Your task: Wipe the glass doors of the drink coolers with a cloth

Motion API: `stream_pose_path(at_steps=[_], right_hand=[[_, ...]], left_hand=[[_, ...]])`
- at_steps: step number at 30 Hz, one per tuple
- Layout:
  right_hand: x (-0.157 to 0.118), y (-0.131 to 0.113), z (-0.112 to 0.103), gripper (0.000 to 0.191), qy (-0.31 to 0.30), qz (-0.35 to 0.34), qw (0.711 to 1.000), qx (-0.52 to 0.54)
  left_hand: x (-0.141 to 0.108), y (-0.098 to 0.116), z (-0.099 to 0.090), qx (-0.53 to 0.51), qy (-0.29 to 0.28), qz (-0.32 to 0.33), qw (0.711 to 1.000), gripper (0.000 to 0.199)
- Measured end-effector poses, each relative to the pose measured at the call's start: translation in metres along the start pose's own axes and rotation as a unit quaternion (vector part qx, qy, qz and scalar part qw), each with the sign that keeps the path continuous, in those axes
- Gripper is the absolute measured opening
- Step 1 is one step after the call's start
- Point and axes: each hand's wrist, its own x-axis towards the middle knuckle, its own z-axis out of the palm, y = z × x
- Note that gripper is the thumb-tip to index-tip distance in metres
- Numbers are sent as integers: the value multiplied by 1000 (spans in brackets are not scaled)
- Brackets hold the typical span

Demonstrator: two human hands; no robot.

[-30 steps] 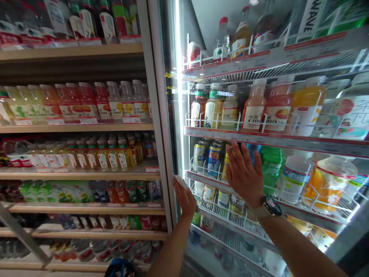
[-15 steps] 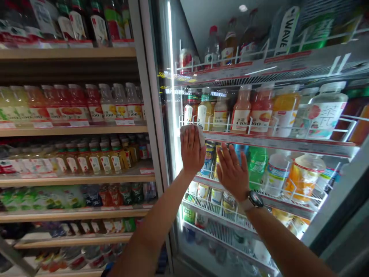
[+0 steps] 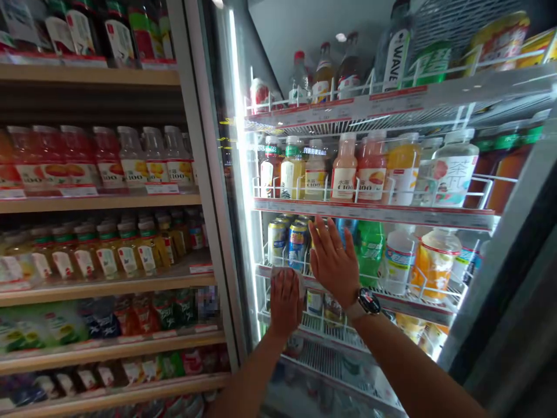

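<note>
Through the glass door (image 3: 300,26) of a lit drinks cooler I see shelves of bottles and cans. My left hand (image 3: 285,305) presses a pale cloth (image 3: 300,284) flat against the glass, in front of the shelf edge below some yellow and blue cans (image 3: 298,244). Most of the cloth is hidden under the fingers. Higher and to the right, my right hand (image 3: 334,261) rests on the glass with its fingers stretched out and nothing held. It wears a ring, and a watch (image 3: 369,301) is on the wrist.
Wooden shelves (image 3: 100,203) with rows of juice bottles stand to the left, beyond the metal frame (image 3: 202,145). Inside the cooler, wire racks hold a green bottle (image 3: 371,249), an orange-labelled bottle (image 3: 435,261) and several others. A dark vertical edge (image 3: 500,278) runs at the right.
My left hand has slid the cloth down the glass, from the middle shelf edge to the one below. My right hand stays nearly in place on the glass. The view has shifted slightly.
</note>
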Motion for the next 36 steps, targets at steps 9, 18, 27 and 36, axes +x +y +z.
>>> stream_pose_path(at_steps=[9, 18, 27, 36], right_hand=[[-35, -11, -1, 65, -43, 7, 999, 8], [-104, -21, 11, 53, -33, 33, 999, 17], [-114, -19, 24, 47, 6, 19, 999, -26], [-111, -19, 17, 50, -19, 24, 999, -8]], left_hand=[[169, -20, -27, -41, 32, -2, 999, 63], [80, 1, -10, -8, 15, 56, 998, 60], [-45, 22, 14, -13, 21, 41, 999, 50], [119, -12, -20, -2, 12, 41, 999, 58]])
